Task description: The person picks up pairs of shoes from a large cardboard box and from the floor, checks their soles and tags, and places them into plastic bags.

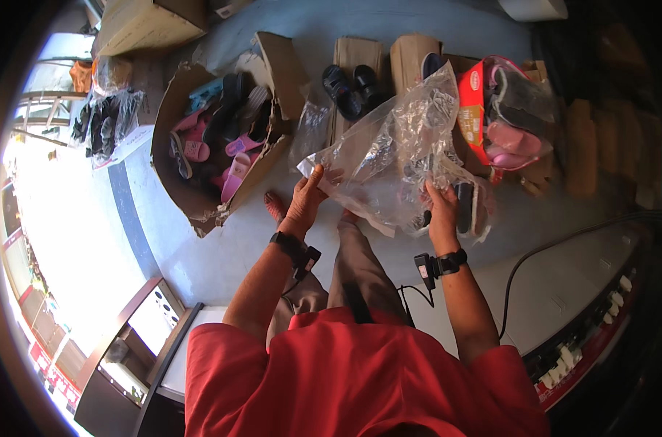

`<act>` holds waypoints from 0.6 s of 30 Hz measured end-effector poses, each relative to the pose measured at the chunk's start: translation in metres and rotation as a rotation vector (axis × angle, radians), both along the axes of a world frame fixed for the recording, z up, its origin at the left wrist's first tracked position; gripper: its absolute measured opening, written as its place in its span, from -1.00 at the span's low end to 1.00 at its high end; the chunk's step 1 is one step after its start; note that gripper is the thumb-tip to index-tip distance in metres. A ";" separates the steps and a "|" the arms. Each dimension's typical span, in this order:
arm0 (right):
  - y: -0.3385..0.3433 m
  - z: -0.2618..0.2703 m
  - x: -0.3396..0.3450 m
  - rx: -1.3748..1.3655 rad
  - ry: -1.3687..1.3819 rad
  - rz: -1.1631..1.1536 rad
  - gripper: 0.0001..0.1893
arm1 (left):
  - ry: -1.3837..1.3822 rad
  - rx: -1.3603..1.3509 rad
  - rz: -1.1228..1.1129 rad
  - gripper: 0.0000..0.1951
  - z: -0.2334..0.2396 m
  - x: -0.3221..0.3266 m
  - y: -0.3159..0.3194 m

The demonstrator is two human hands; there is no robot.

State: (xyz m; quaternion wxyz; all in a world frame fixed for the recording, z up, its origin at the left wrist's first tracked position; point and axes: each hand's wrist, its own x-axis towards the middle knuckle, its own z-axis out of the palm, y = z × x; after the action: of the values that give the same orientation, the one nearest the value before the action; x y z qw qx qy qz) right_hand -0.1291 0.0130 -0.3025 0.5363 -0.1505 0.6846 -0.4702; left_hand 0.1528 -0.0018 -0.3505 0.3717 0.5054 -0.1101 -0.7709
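Note:
A large clear plastic bag (372, 147) stretches between my two hands. My left hand (307, 199) pinches its left corner under the thumb, beside a small white patch. Crumpled film on the other side is gripped by my right hand (444, 210). Through and behind the bag, a pair of black sandals (344, 92) rests on a brown cardboard piece (358, 52). Close to my right hand, dark-soled slippers (465, 207) lie in clear wrapping. Whether the large bag holds anything is hard to tell through the creases.
An open, torn carton (170, 164) of mixed slippers and sandals stands to the left. At right lies a red-printed plastic bag (475, 120) with pink and grey slippers. Wrapped black footwear (104, 123) sits far left. A black cable (533, 254) curves along the right side.

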 end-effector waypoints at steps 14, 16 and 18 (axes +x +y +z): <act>-0.022 0.124 -0.039 -0.404 0.547 0.141 -0.01 | -0.025 -0.296 -0.020 -0.68 0.114 0.009 -0.076; -0.022 0.134 -0.047 -0.422 0.550 0.194 -0.09 | -0.018 -0.317 -0.044 -0.68 0.125 0.018 -0.087; -0.026 0.152 -0.044 -0.490 0.596 0.291 -0.44 | -0.029 -0.325 -0.087 -0.70 0.139 0.027 -0.098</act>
State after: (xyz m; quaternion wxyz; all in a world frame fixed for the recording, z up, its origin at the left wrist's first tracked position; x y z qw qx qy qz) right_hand -0.1734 -0.0133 -0.1508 0.3234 -0.4986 0.6493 -0.4746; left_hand 0.1796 -0.1003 -0.2116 0.4131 0.4445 -0.2605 -0.7509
